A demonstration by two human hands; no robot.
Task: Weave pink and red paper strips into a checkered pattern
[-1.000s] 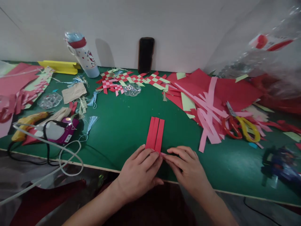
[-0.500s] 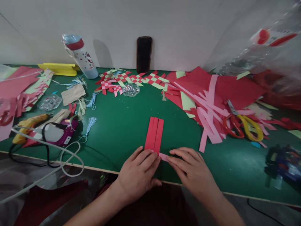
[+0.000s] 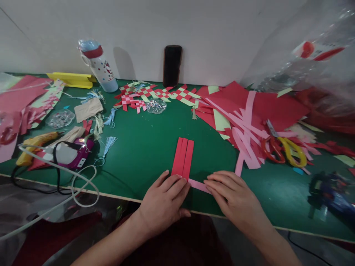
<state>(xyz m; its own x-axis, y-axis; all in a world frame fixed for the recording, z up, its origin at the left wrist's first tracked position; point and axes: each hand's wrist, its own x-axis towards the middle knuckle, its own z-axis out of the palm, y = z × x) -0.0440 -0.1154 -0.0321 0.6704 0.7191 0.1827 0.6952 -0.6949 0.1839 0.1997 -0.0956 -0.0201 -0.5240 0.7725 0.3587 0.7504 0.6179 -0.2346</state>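
Side by side on the green table lie red paper strips [image 3: 183, 157], their near ends under the fingertips of my left hand [image 3: 166, 199]. That hand's fingers are together and press the strips down close to the table's front edge; its thumb is bent below. A narrow pink paper strip [image 3: 199, 185] sticks out to the right from beneath the red ones. Its outer end is pinched in my right hand [image 3: 231, 194], whose fingers are closed. How the pink strip crosses the red ones is hidden by my left fingers.
Scissors [image 3: 273, 133] and a heap of pink strips [image 3: 249, 147] lie right. Woven paper pieces [image 3: 181, 94], a bead dish [image 3: 156, 106], a phone [image 3: 172, 65] and a bottle [image 3: 101, 68] line the back. Left are a yellow glue gun [image 3: 34, 144], cables and tassels [image 3: 109, 144].
My right hand has shifted a little to the right, and a longer piece of the pink strip shows between the hands. My left hand still presses in the same place.
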